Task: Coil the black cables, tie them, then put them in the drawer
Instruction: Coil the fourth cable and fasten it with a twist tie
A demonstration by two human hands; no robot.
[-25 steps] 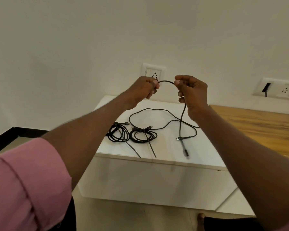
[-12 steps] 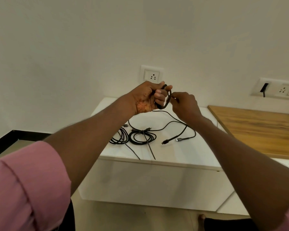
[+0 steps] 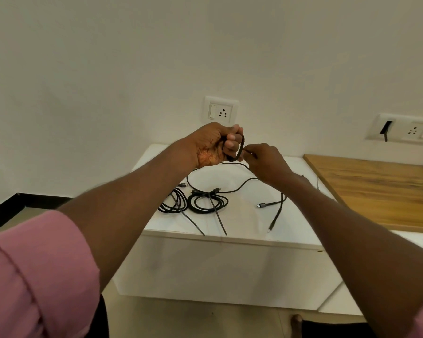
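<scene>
A white cabinet [image 3: 230, 264] stands against the wall, a wooden top [image 3: 381, 189] beside it. Above it the left hand [image 3: 213, 147] clenches a small loop of the black cable [image 3: 239, 148], while the right hand [image 3: 266, 164] pinches the same cable just beside the loop. The cable's slack trails onto the cabinet, near two tied coils [image 3: 209, 202] lying there.

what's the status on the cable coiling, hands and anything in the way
Left hand grips small loop of loose cable; right hand pinches it. Two tied coils on white cabinet. Nothing blocking.
</scene>
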